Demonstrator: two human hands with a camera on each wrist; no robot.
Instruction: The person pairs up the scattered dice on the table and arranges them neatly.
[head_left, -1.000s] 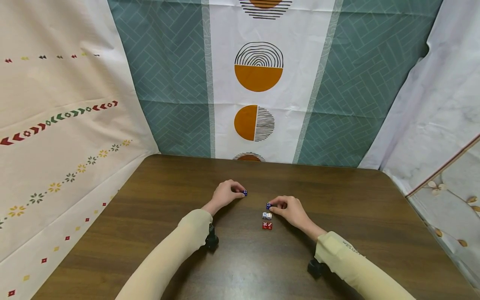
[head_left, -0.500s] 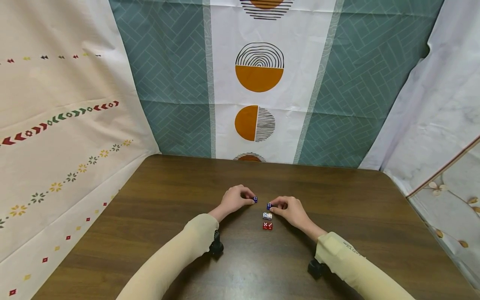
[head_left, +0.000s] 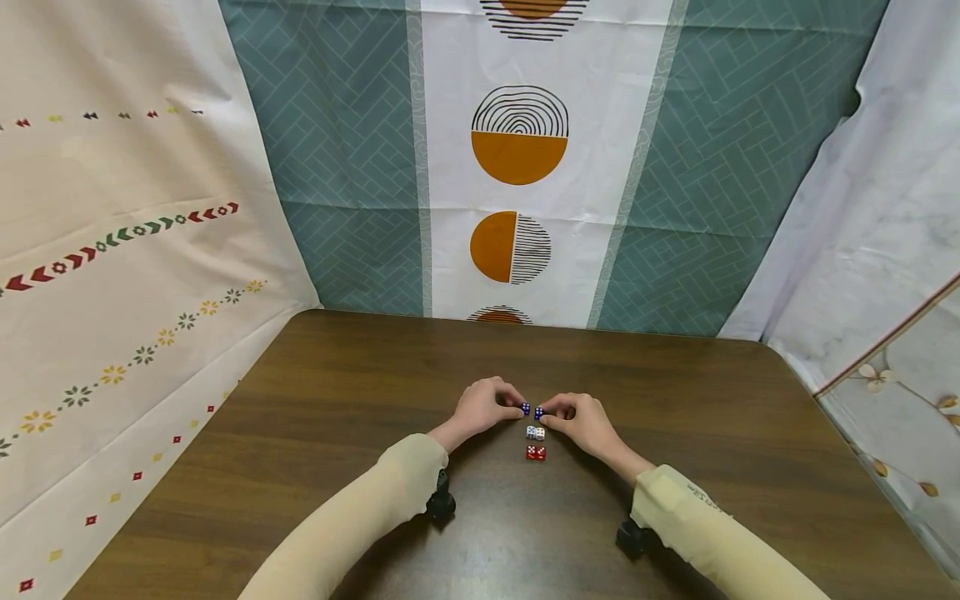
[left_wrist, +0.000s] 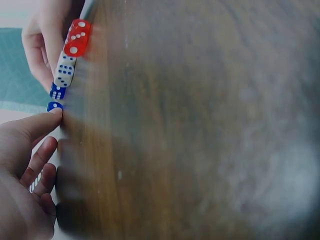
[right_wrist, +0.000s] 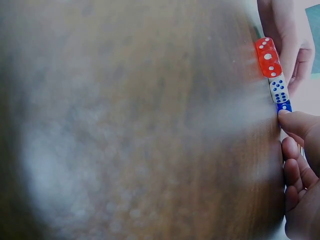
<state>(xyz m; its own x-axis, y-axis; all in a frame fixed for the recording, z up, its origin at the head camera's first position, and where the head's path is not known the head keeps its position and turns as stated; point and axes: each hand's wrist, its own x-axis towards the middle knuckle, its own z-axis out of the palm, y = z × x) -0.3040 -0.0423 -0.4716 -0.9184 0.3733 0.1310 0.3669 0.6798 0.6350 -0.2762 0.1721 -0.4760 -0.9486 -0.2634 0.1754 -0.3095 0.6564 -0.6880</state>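
Observation:
My left hand (head_left: 480, 407) pinches a blue die (head_left: 526, 408) between thumb and fingertips, low over the table. Facing it, my right hand (head_left: 581, 422) pinches a second blue die (head_left: 539, 412), with a narrow gap between the two dice. Just nearer to me lies a side-by-side pair of white dice (head_left: 536, 432) with blue pips. Nearer still is a pair of red dice (head_left: 536, 452) with white pips. In the left wrist view, the held blue die (left_wrist: 55, 106) shows partly behind the thumb. The right thumb covers part of its blue die (right_wrist: 284, 106) in the right wrist view.
A brown wooden table (head_left: 360, 358) carries the dice. A patterned green and white curtain (head_left: 517, 200) hangs at its back edge, with a cream cloth (head_left: 150, 250) on the left and a white one (head_left: 885, 275) on the right. Black wrist cameras sit under both sleeves.
My left hand has moved right and slightly nearer to me with its blue die, up close to the other blue die. The right hand and the white and red dice have stayed put.

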